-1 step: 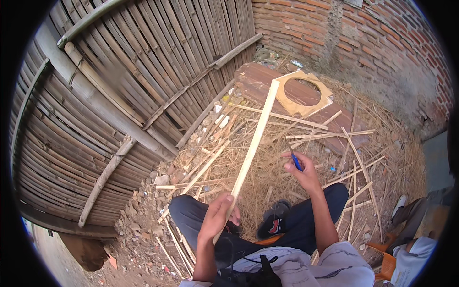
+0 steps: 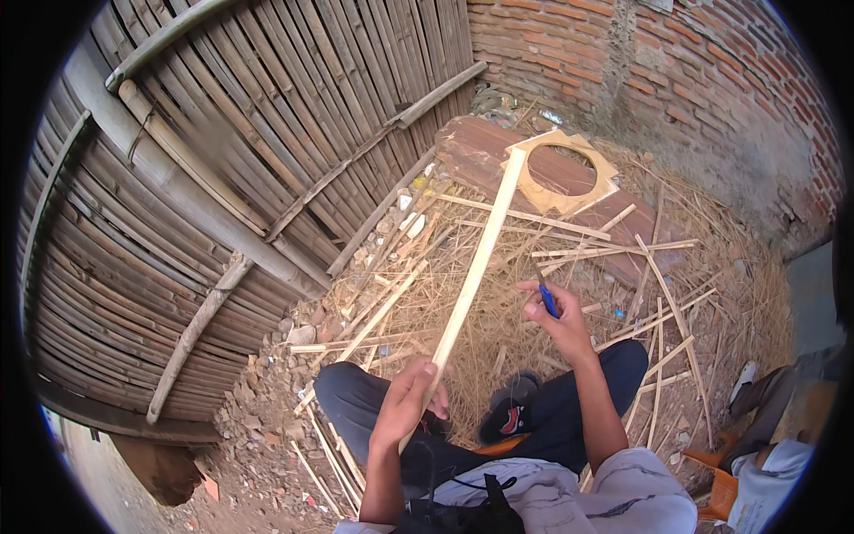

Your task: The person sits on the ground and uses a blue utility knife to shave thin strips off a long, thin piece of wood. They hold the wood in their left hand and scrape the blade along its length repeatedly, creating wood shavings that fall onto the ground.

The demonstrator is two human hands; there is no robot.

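Note:
My left hand [image 2: 406,400] is wrapped round the lower part of a long, pale strip of split bamboo or wood [image 2: 473,276]. The strip slants up and away, its far end overlapping the left edge of a yellowish board [image 2: 535,198] with a round hole and jagged outline. To the right of the strip, my right hand [image 2: 560,322] is closed on a small blue-handled knife [image 2: 549,301]. Its short, dark blade points up, apart from the strip. My fingers hide part of the handle.
Loose pale strips [image 2: 569,253] lie over straw-like shavings [image 2: 498,334] on both sides. The holed board rests on a brown plank [image 2: 476,158]. A bamboo fence [image 2: 356,107] stands left, a brick wall [image 2: 685,80] behind. Another person's leg [image 2: 756,409] shows beside an orange seat [image 2: 719,494].
My right hand and the knife have shifted very slightly left. The strip's far end has moved a little to the right; both grips are the same.

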